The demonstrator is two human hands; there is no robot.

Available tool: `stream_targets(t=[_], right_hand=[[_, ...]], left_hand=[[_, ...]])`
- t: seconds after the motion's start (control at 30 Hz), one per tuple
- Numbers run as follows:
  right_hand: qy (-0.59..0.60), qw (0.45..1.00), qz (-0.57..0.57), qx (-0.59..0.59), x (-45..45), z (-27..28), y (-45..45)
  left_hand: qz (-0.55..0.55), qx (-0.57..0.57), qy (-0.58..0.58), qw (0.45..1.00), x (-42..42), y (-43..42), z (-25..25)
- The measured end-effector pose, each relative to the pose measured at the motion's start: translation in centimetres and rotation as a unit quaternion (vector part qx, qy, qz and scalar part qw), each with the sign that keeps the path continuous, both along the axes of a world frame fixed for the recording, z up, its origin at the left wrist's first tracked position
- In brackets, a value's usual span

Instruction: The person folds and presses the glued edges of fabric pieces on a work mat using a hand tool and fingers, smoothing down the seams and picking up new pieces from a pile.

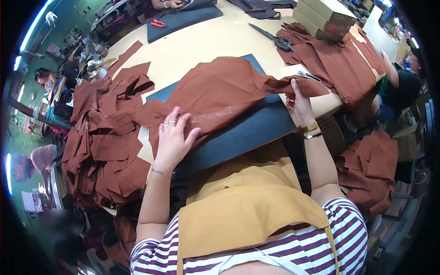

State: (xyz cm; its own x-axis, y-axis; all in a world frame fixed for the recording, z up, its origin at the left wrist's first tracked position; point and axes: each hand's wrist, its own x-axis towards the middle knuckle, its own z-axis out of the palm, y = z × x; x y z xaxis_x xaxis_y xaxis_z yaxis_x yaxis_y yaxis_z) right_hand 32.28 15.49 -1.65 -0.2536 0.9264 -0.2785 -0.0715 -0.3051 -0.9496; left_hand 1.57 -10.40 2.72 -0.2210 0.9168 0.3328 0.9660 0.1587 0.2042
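Observation:
A rust-brown fabric piece (pixel 220 89) lies across a dark blue board (pixel 243 140) in front of me, its near edge raised and wrinkled. My right hand (pixel 300 104) pinches the fabric at its right end, thumb on top, lifting it off the board. On the left edge of the same piece rests my left hand (pixel 175 137), fingers spread and bent, touching the cloth without closing on it. Beyond my right hand, small snips (pixel 308 75) lie partly against the cloth.
Heaped brown cut pieces (pixel 110 146) cover the table's left side. At the right are stacked brown fabric (pixel 339 64), a cardboard box (pixel 324 18) and large scissors (pixel 275 37). A red cutter (pixel 158 23) lies on a far board. Other people sit around.

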Motion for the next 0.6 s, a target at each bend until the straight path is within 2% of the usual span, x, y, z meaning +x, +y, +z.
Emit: stream_targets(t=[0.03,0.2,0.23,0.3,0.37,0.4,0.43,0.47,0.5,0.53,0.57,0.6], right_hand=[[-0.006,1.0,0.005,-0.025,-0.1,0.0,-0.2],[0.02,0.999,-0.007,0.03,-0.7,-1.0,0.2],[0.078,0.997,-0.026,0.003,-0.5,-1.1,0.7],[0.196,0.977,-0.066,-0.046,0.1,-1.5,2.2],[0.24,0.963,-0.093,-0.076,0.2,0.3,3.7],[0.286,0.957,-0.035,-0.03,-0.1,1.6,4.2],[0.273,0.958,-0.082,-0.021,-1.6,5.2,3.7],[0.279,0.958,-0.065,0.023,-2.6,6.4,5.9],[0.26,0.957,-0.084,0.096,-4.4,10.2,5.7],[0.277,0.951,-0.075,0.113,-6.4,13.5,6.2],[0.225,0.963,0.104,0.105,-7.8,18.5,4.7],[0.268,0.901,0.192,0.282,-10.0,19.1,5.3]], left_hand=[[0.008,-0.011,-0.014,1.0,-0.3,-0.1,-0.3],[0.04,-0.11,-0.036,0.993,-0.9,0.0,1.1],[0.04,-0.13,-0.038,0.99,-1.1,0.1,1.3],[0.015,-0.034,0.006,0.999,-1.3,0.2,1.6],[-0.002,0.053,0.029,0.998,-1.4,0.1,1.8],[-0.013,0.091,0.031,0.995,-1.3,0.2,2.0],[-0.023,0.128,0.033,0.991,-1.1,0.4,2.3],[-0.027,0.179,0.033,0.983,-0.1,0.9,3.0],[-0.015,0.166,-0.056,0.984,0.7,1.0,2.9],[-0.004,0.152,-0.143,0.978,1.4,1.1,2.6],[0.007,0.134,-0.228,0.964,2.5,1.3,2.3],[-0.041,0.153,-0.312,0.937,4.2,1.8,2.0]])
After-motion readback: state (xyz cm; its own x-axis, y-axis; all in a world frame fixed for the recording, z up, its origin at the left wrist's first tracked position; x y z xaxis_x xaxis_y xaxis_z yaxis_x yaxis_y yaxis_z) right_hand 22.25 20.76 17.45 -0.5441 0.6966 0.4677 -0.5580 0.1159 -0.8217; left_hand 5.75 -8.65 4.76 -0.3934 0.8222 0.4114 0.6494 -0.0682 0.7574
